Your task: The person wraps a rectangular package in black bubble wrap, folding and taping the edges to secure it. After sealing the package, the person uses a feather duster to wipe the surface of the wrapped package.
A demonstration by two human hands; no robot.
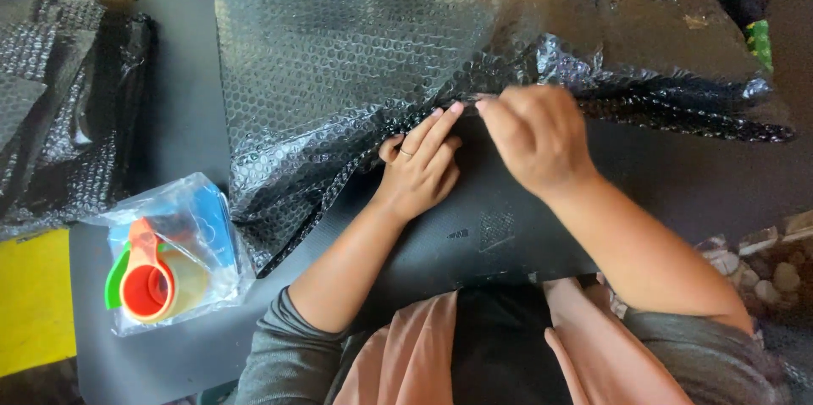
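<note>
Both hands are meeting at the crumpled near edge of a large sheet of black bubble wrap. The left hand is lying with its fingers stretched forward, fingertips pressing on the gathered plastic, a thin ring showing on one finger. The right hand is curling knuckles-up just beside it, its fingers closing on a fold of the same sheet, the two hands almost touching at the fingertips.

That sheet is spreading away from the person over a dark grey table, its surface shiny and pebbled with rows of small round bubbles, flat farther off and bunching into ridged pleats along the edge by the hands.

Near the left forearm, a clear plastic bag is resting on the table, holding nested measuring cups of smooth plastic: an orange one with a round bowl and a long handle, a green one beneath, and a blue piece behind. More black bubble wrap is lying heaped at the far left, well apart from the hands.
</note>
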